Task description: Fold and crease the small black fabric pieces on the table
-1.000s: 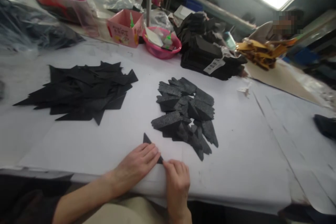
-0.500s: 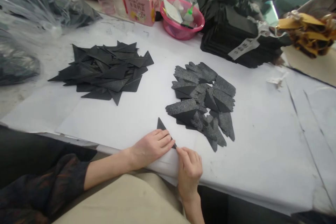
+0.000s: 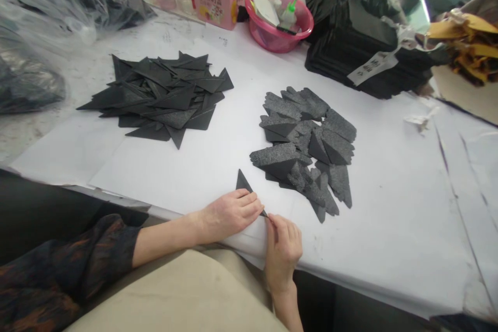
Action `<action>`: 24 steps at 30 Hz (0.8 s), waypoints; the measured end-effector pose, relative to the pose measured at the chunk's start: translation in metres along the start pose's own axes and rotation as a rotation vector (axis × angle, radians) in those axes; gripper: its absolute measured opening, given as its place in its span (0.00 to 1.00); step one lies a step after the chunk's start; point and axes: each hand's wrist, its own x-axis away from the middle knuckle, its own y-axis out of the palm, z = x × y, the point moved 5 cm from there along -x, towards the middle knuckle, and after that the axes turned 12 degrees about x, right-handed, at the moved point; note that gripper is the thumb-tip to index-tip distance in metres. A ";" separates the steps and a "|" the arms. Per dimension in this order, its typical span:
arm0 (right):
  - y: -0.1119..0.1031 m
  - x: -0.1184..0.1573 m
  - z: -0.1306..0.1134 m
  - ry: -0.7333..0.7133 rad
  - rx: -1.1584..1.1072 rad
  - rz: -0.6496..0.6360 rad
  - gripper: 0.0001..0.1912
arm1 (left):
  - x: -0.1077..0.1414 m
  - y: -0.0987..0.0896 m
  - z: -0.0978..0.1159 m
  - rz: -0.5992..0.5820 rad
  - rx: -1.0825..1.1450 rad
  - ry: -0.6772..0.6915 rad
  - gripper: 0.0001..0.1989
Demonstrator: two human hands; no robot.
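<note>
In the head view, the person works at the near edge of a table (image 3: 389, 238) covered in white. A slim, pointed black piece (image 3: 243, 181) lies there, its far tip aimed away from the person and its middle hidden under the left hand (image 3: 232, 212). The left fingers lie side by side across it, holding it down from above; whether the left thumb also grips cannot be told. The right hand (image 3: 285, 243) has its thumb and forefinger closed together on the near end, just beside the left fingertips.

The black piece looks thin and is probably very light, so it would slide on the smooth covering unless pressed. It seems stiff enough to lie flat, yet likely bends or creases easily, like thin leather or coated cloth. The narrow tips are probably its weakest parts, liable to curl if pinched hard. A flat press over the broad middle with a light pinch at the end looks the surest hold.

Farther off to the left sits a heap of black triangles (image 3: 155, 96), overlapping at all angles. To the right, near the hands but apart from them, spread the speckled grey-faced pieces (image 3: 278, 153), with ragged ends that may fray or crumble; their smoother dark parts would likely be safer to grasp.
</note>
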 end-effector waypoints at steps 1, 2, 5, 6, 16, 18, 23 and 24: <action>0.000 0.001 0.001 0.007 -0.010 0.008 0.06 | 0.000 -0.001 0.000 0.010 -0.005 0.002 0.11; 0.000 0.002 0.002 0.013 -0.018 0.011 0.06 | 0.001 -0.001 0.000 0.016 -0.012 0.000 0.12; -0.001 0.004 0.003 0.019 -0.025 -0.002 0.06 | 0.002 -0.001 0.001 0.017 -0.017 -0.007 0.12; -0.001 0.004 0.003 0.018 -0.025 -0.004 0.07 | 0.002 -0.001 0.001 0.012 -0.013 -0.008 0.12; -0.002 0.005 0.002 -0.023 0.003 -0.013 0.10 | 0.006 0.001 -0.001 -0.026 0.010 -0.016 0.14; -0.001 0.005 0.001 -0.027 0.012 -0.016 0.10 | 0.006 0.000 0.000 -0.031 0.010 -0.014 0.14; -0.002 0.006 0.001 -0.036 0.036 -0.013 0.11 | 0.005 0.002 0.000 -0.054 -0.001 -0.006 0.14; -0.001 0.006 0.001 -0.035 0.038 -0.016 0.11 | 0.005 0.002 0.000 -0.056 -0.003 -0.006 0.14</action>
